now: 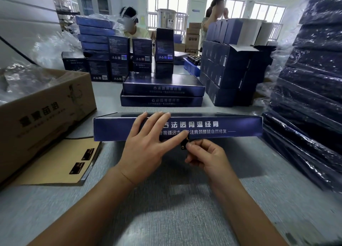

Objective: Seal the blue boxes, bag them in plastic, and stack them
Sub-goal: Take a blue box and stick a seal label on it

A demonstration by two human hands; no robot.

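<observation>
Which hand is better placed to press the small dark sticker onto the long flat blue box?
Likely the right hand: its fingers pinch the small dark sticker at the lower edge of the long flat blue box. The left hand lies flat on the box front, steadying it.

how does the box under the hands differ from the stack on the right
The blue box is bare; the right stack is plastic-wrapped. The box lies single, the stack piled high. The left hand rests on the box; the stack is untouched. Both are dark blue.
</observation>
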